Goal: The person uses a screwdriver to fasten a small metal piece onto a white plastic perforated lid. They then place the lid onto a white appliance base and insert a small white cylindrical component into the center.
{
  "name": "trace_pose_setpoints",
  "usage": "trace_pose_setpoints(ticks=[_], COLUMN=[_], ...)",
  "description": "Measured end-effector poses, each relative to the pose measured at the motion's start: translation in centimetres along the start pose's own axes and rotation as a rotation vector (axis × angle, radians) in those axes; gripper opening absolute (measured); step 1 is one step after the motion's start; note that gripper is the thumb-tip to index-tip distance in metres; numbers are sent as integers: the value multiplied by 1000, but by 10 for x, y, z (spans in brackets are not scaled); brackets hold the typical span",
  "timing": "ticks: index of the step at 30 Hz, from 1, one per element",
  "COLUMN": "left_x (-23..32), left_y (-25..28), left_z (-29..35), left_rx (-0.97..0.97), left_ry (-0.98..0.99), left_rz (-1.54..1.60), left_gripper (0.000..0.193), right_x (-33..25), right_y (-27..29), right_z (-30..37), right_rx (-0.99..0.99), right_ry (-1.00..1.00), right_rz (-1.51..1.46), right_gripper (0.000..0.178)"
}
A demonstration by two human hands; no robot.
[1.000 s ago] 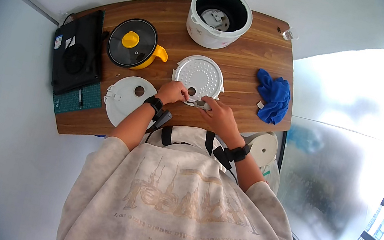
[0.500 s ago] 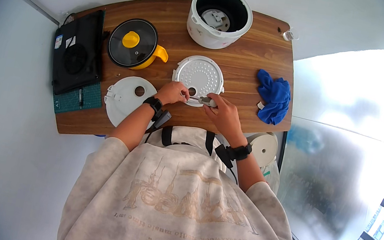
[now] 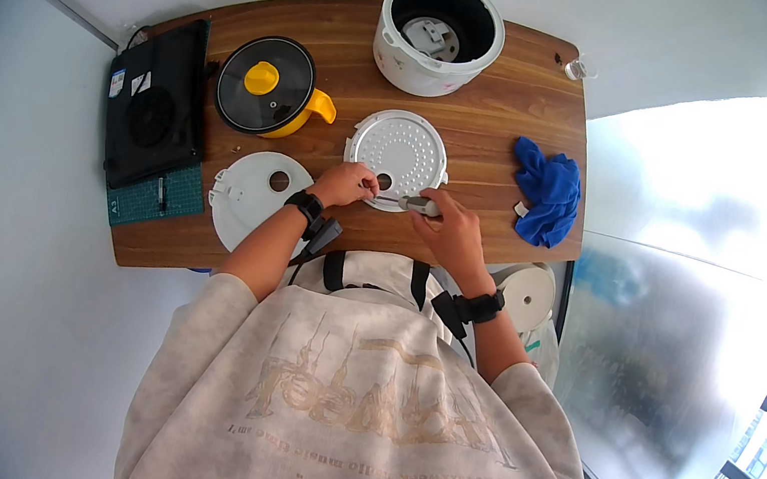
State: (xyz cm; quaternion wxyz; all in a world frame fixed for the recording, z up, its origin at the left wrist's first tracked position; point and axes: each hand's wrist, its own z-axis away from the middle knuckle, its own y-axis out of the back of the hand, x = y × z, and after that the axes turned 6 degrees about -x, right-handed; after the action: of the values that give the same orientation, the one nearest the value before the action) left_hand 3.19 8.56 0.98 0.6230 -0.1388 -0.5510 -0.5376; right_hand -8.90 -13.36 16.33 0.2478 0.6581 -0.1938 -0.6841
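Observation:
My right hand (image 3: pixel 454 235) is closed round the grey handle of a screwdriver (image 3: pixel 419 205), whose thin shaft points left. At the tip of that shaft, the fingers of my left hand (image 3: pixel 344 184) are pinched together; whatever they hold is too small to make out. Both hands are over the near edge of a round, dimpled metal inner lid plate (image 3: pixel 402 146) with a hole near its front. To the left, a white round lid cover (image 3: pixel 242 206) with one hole lies partly under my left forearm.
A white rice cooker body (image 3: pixel 411 74) stands open at the back. Left of centre is a yellow pot with a glass lid (image 3: pixel 269 104). A black appliance (image 3: pixel 153 115) rests by a green cutting mat (image 3: pixel 183 193). A blue cloth (image 3: pixel 548 194) lies right, a small glass (image 3: pixel 577 71) behind it.
The screwdriver and my right hand have shifted very slightly to the right, and more of the shaft shows. My left hand has barely moved.

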Motion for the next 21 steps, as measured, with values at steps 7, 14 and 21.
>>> trace_pose_setpoints(ticks=[7,14,21], left_x=[-7,-10,-17], left_y=[-3,-6,-6], left_z=[-2,-4,-8], left_rx=[-43,-60,-68], left_ry=[59,78,67], left_rz=[51,82,155], left_gripper=[12,11,12], right_x=[-9,8,42], right_y=[6,10,-24], right_z=[-6,-25,-44], right_rx=[73,206,-191], right_ry=[-142,-162,-265], right_rz=[-51,-835,-145], right_gripper=[31,17,17])
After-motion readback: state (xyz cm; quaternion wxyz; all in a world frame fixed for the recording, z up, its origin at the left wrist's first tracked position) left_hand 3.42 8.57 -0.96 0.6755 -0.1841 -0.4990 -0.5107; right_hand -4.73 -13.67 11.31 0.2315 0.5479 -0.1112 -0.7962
